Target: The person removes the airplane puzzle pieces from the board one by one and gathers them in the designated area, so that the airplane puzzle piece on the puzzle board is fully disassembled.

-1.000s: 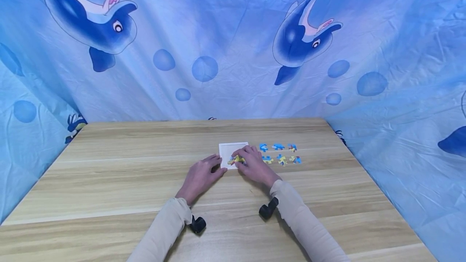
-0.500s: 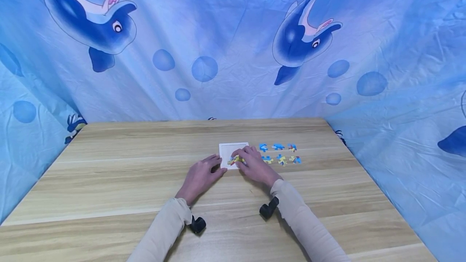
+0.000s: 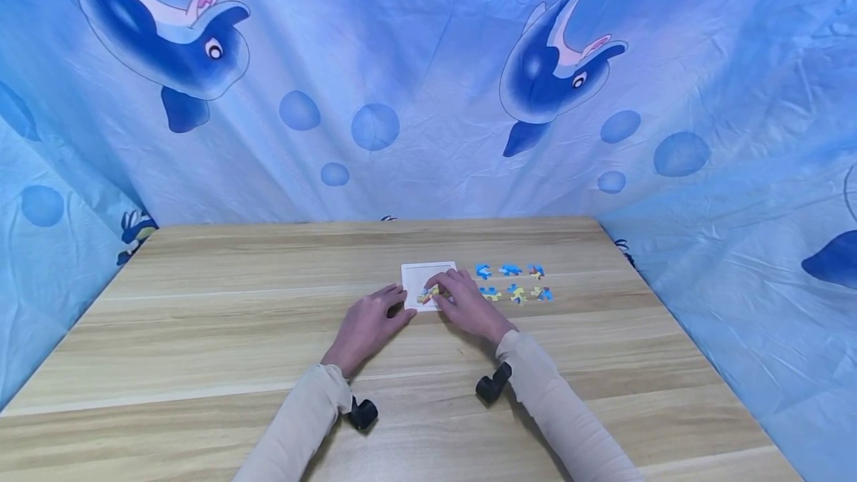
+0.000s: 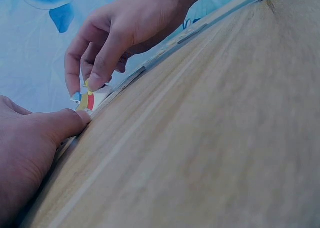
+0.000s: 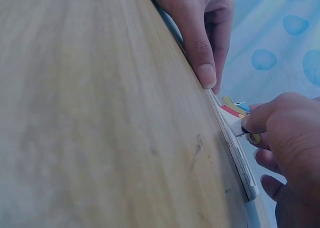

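Note:
A white-framed puzzle board (image 3: 411, 274) lies flat on the table in the head view. My left hand (image 3: 367, 327) holds the board at its left side, thumb by the near-left corner and fingertips on the left edge. Over the board's right part, my right hand (image 3: 467, 307) pinches a small yellow-and-dark puzzle piece (image 5: 255, 138) between thumb and fingers. Other yellow, red and blue puzzle pieces (image 3: 425, 297) lie inside the board, left of that hand. The right hand covers the board's right part, so the pinched piece's outline is mostly hidden.
Right of the board, several loose puzzle pieces (image 3: 511, 270) in blue, yellow and red lie in two rows on the wooden table (image 3: 268, 274). A blue dolphin-print curtain (image 3: 428, 95) hangs behind and beside the table. Each wrist carries a small black camera (image 3: 363, 415).
The right hand's fingers shift very slightly over the board, and less yellow shows beside them. The left hand and the loose pieces stay put.

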### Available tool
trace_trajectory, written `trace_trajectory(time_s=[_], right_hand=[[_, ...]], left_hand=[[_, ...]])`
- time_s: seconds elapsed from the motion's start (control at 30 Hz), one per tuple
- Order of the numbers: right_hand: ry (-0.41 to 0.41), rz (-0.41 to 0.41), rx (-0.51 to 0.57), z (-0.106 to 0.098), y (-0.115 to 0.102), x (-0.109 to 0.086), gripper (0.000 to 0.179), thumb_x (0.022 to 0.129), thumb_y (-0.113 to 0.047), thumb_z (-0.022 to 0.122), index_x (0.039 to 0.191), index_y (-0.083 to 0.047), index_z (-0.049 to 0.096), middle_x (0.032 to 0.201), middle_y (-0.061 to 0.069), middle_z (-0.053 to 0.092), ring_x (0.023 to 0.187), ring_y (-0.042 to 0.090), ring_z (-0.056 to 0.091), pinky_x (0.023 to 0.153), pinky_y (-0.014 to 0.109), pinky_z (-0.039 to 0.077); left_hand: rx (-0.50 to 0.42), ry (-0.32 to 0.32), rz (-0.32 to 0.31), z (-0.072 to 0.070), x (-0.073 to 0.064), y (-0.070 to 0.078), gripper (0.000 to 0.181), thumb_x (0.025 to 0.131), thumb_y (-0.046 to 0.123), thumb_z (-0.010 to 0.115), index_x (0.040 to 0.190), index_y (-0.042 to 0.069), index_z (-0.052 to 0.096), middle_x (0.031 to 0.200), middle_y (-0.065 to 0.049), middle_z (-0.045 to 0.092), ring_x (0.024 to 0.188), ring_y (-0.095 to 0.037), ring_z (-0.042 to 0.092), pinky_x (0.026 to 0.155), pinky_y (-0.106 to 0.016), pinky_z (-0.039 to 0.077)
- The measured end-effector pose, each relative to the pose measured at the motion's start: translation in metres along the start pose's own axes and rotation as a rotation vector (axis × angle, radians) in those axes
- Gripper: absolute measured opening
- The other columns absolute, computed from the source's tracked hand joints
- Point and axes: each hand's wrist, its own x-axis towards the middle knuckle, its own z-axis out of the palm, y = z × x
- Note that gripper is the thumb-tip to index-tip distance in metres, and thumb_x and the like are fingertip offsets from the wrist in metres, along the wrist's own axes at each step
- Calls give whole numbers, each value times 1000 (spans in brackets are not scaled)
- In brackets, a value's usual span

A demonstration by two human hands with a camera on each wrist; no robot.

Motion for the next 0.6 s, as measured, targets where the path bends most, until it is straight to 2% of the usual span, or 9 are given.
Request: trace_trajectory(time_s=[0.33,0.6], right_hand=[[42,60,147,-2,2,-4,26,96,5,62,117,-9,69,102,2,60,101,22,53,87,39,48],[76,58,210,-10,6,-14,22,97,4,63,114,-7,70,95,2,57,93,20,53,82,36,48]], left_hand=[[1,6,2,0,0,0,42,94,34,78,124,3,75,130,-19,68,121,-37,65,99,-51,54],[1,18,14,1,1,1,42,93,33,79,122,2,75,129,-19,69,121,-37,65,99,-52,54]])
